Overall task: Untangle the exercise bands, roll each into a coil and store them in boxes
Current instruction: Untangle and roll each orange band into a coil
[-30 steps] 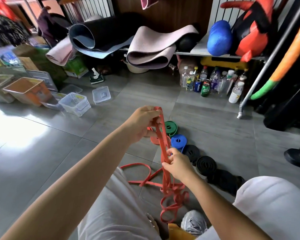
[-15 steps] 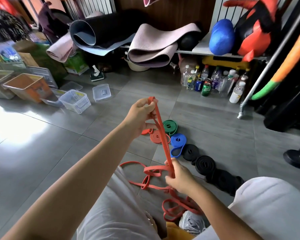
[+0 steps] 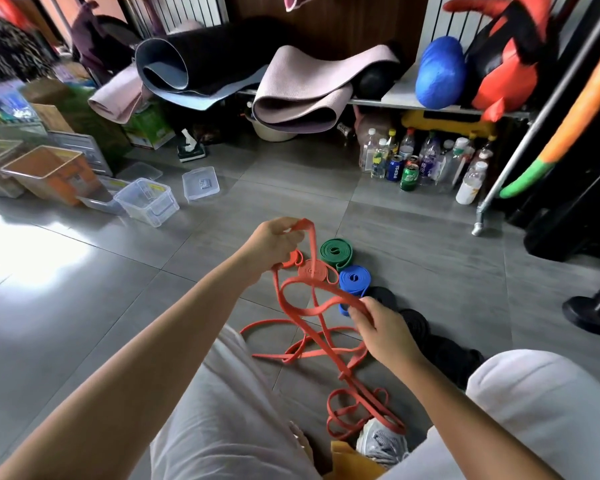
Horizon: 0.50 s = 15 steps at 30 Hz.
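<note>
Both hands, left (image 3: 274, 242) raised, right (image 3: 383, 329) lower, pinch orange band (image 3: 321, 344).

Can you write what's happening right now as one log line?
left grip holds orange exercise band high | right grip pinches lower strand | band tangled, trailing on floor | not coiled yet

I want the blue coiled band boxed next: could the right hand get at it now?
Probably, once freed: the blue coiled band lies just beyond the right hand, but that hand pinches the tangled orange-red band.
</note>
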Tool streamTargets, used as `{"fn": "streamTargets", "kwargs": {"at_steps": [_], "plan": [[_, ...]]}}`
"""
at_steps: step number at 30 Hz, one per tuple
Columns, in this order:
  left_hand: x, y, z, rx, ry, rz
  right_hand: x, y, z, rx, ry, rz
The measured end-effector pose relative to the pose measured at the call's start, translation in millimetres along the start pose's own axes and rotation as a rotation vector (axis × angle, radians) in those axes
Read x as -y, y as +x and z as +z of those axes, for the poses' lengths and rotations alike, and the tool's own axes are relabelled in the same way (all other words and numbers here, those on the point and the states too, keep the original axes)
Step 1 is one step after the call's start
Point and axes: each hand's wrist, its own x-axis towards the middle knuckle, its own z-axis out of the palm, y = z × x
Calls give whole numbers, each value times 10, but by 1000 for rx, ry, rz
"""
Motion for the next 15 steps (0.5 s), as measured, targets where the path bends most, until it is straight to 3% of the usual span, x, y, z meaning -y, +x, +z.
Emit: {"fn": "streamTargets", "kwargs": {"at_steps": [3,9,11,15], "plan": [[-141,-124,113,119,68,48,163,126,23,159,-43,-49],[-435,-387,149,424,-19,97,403,460,-29,58,112,182],[-494,-421,160,437,-14,119,447,503,-50,145,43,185],[-486,-331,196,284,181,138,471,475,-77,299,15,87]]}}
